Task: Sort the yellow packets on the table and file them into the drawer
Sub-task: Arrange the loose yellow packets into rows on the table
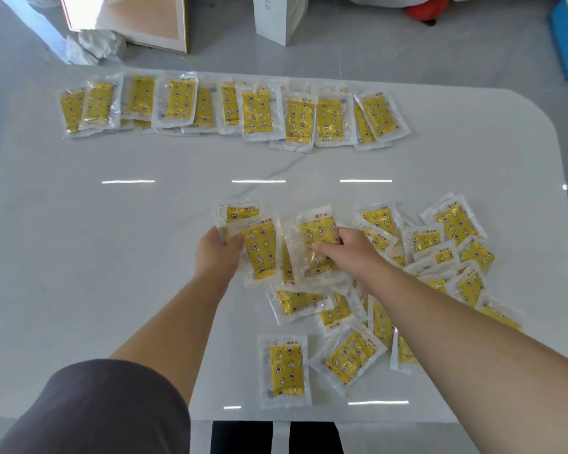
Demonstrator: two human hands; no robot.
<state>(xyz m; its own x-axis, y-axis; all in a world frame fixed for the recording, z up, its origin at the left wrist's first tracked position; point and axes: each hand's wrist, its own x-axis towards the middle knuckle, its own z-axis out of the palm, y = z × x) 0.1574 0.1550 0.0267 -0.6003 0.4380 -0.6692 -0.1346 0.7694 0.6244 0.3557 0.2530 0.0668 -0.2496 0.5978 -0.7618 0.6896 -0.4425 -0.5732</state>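
Sorting step, mid-pile. The drawer is not in view, and nothing shows as filed.

Your left hand (218,253) grips a small stack (259,250) of yellow packets near table centre. The thumb lies across the top face; the fingers underneath are hidden. Your right hand (348,253) sits just at 3 o'clock of it, fingers (322,246) pinching one loose packet (318,234) low on its face, the clear wrapper crumpled under the grip.

Where the rest lies:
- An overlapping row (230,108) runs along the far edge of the table (112,240), 10 to 1 o'clock.
- A loose pile (440,250) spreads from the right hand out to 3 and down to 5 o'clock, packets at all angles.
- A lone packet (286,368) lies flat at 6 o'clock, just beside the pile's edge.

Doing it well, as I judge it:
- Turn the pinched packet so its printed face and long side match the stack before you lay it on.
- The film looks slick. Press the thumb down on each addition and square the edges against the table.
- Lift from the top of the pile, one at a time; dragging will likely pull neighbours along.
- Your right forearm crosses over the pile. Raise it, or it may sweep packets toward the 4 o'clock edge.
- Set the stack down before it outgrows your grip.
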